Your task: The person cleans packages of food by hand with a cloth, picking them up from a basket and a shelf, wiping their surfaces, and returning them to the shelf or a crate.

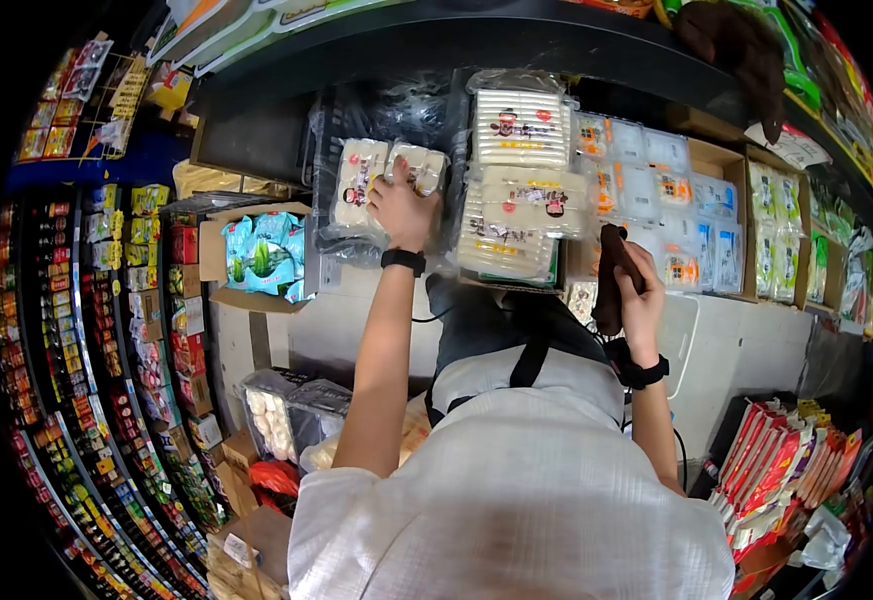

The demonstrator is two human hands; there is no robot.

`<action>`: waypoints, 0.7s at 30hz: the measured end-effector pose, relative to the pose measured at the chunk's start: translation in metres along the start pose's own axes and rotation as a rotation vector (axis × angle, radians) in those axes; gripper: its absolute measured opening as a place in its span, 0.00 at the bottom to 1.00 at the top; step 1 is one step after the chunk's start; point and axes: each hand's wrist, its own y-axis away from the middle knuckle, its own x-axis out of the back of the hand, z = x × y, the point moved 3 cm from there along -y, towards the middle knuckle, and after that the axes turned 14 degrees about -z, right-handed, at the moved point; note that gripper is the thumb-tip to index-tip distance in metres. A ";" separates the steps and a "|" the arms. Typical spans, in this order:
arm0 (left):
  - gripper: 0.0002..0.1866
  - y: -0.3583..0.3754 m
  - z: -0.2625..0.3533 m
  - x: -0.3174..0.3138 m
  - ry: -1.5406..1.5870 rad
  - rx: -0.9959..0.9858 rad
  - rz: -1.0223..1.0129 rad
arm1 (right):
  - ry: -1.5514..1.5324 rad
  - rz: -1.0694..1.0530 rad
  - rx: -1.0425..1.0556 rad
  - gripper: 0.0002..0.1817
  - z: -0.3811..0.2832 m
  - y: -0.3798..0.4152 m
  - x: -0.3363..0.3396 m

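Observation:
My left hand (403, 205) reaches into a black crate (324, 125) lined with clear plastic, its fingers spread on the right one of two white packs (422, 168). The other white pack (359, 185) lies just left of it. In my right hand (640, 300) is a dark brown cloth-like item (612, 280), held upright. Between my hands, white packs with red and black print (533, 200) are stacked in a box. Clear packs with orange labels (673, 188) fill the space right of that stack.
A carton of blue-green bags (264, 250) stands at the left. Shelves of small packets (96, 330) line the far left. A dark shelf edge (436, 45) crosses above the crates. Red and white packs (771, 465) are at the lower right, a bag of white items (272, 423) at the lower left.

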 end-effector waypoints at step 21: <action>0.25 0.066 0.069 -0.006 0.444 -0.238 -0.293 | -0.065 0.201 0.041 0.27 0.003 -0.040 0.010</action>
